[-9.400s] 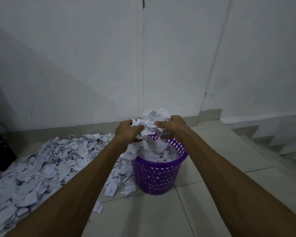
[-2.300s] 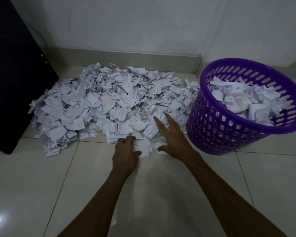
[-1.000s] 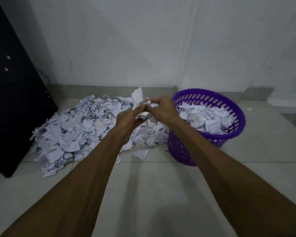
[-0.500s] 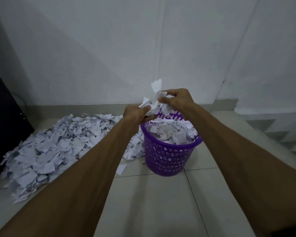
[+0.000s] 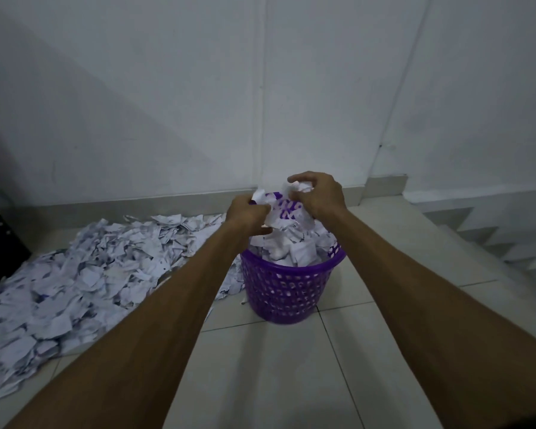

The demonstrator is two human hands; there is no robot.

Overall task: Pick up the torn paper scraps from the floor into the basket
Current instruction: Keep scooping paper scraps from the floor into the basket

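White torn paper scraps (image 5: pixel 84 274) lie heaped on the floor beside an upright, scrap-filled purple basket (image 5: pixel 288 292).

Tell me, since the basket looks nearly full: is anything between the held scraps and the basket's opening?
Nothing visible. Both hands, left hand and right hand, hold the scraps above the basket, already heaped with paper.

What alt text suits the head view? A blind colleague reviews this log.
Two bare hands, left hand and right hand, hold a bunch of torn white paper scraps above a purple perforated plastic basket heaped with scraps. A large pile of white scraps covers the pale tiled floor to its left.
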